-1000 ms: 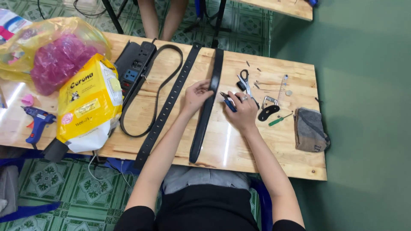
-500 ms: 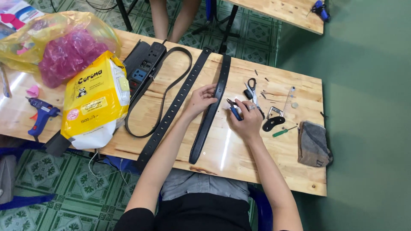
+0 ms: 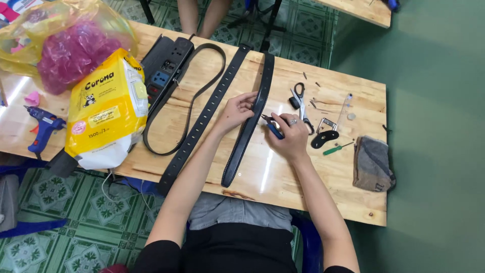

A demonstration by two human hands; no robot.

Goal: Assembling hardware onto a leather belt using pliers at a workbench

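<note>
A black belt (image 3: 248, 126) lies on the bench (image 3: 273, 177), and its long line runs from the far edge down toward the near edge, leaning a little to the left as it comes closer to the person. Both hands meet near the far half of it. The left hand (image 3: 236, 110) sits on the belt's left side, with its fingers curled and pressing on the strap to keep it flat. The right hand (image 3: 292, 135) is just to the right of the belt, closed around small pliers (image 3: 271, 126) with blue handles. The tips of the pliers point left at the belt's edge and look to be right at it, but it is too small to tell if they bite it. So the belt lies between the two hands, and the left hand is the one on it. A second belt (image 3: 204, 119) with a row of holes lies just to the left, along much the same line. Toward the right edge of the bench are scissors (image 3: 300, 98), a green screwdriver (image 3: 337, 148) and a grey pouch (image 3: 373, 164). At the left end sit a yellow bag (image 3: 103, 111) and a blue glue gun (image 3: 43, 126).
</note>
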